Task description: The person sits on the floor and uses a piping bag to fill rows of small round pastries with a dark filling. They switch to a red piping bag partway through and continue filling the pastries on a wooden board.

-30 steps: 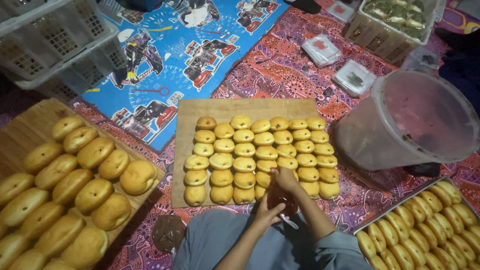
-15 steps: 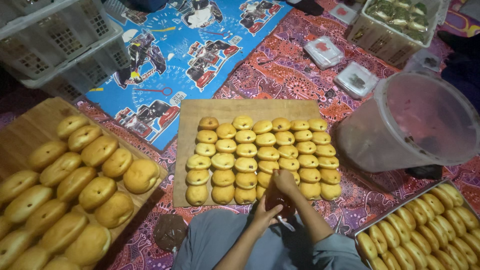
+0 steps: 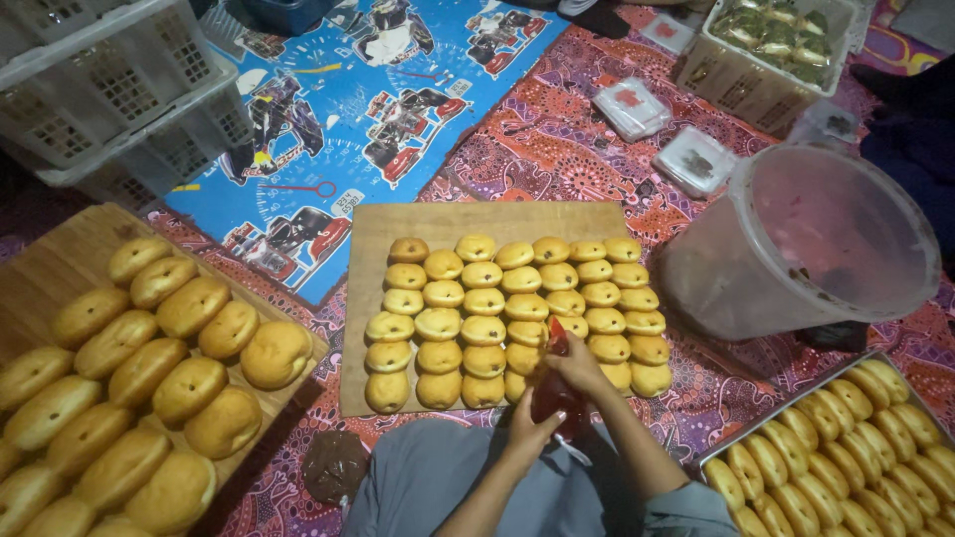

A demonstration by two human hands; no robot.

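A: Starting nearest. Sitting cross-legged, grey trousers [image 3: 468, 487] filling the bottom edge. Both hands meeting just above the lap.

B: State of the hands?

A: Left hand [image 3: 525, 438] wrapping round the fat lower end of a dark red piping bag [image 3: 553, 393], fingers curling shut on it. Right hand [image 3: 579, 366] pinching higher up, near the narrow tip. Neither spread.

B: Bag axis?

A: Running near to far, tilting slightly left. Tip pointing away from the body, touching or just reaching the nearest row of small filled buns [image 3: 512, 313]. Cannot tell whether actually poking into one.

B: So buns lying which way from the hands?

A: Straight ahead, fanning left and right on the plywood board [image 3: 398, 227]. Right hand sitting nearer the buns, practically over the front row. Left trailing behind, closer to the lap.

B: Rest, quick.

A: Lying left: bigger buns [image 3: 149, 358] on a wooden tray. Sitting right: metal tray [image 3: 865, 447] packed with more buns. Further right and back: translucent plastic bucket [image 3: 806, 249], looking nearly empty. Farthest: white crates [image 3: 119, 89] at left, blue printed mat [image 3: 368, 99], small clear boxes [image 3: 632, 107].
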